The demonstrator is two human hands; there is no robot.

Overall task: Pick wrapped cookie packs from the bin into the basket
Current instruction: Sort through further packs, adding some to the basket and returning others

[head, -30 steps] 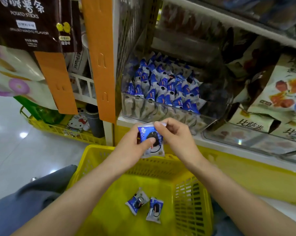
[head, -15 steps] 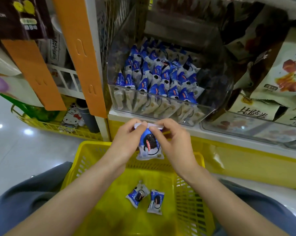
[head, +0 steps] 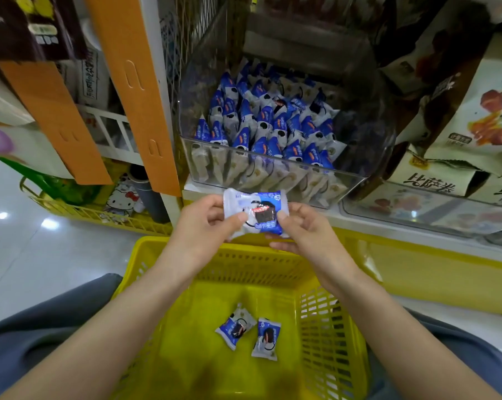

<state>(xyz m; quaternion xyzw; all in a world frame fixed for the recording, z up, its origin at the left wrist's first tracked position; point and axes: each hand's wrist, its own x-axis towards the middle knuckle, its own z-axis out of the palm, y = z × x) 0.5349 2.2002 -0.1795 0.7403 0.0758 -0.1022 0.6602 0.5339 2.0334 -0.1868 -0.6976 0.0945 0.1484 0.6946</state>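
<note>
In the head view the left hand (head: 203, 223) and right hand (head: 304, 230) each pinch one side of a wrapped cookie pack (head: 255, 213), held crosswise above the far rim of the yellow basket (head: 244, 264), whose floor lies below, nearer the person.

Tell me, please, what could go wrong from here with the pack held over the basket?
1. The held cookie pack sits above the far rim of the basket, not its middle; released here, it might strike the rim and fall outside.
2. The left hand and right hand pinch only the wrapper's sides, so it could slip early.
</note>
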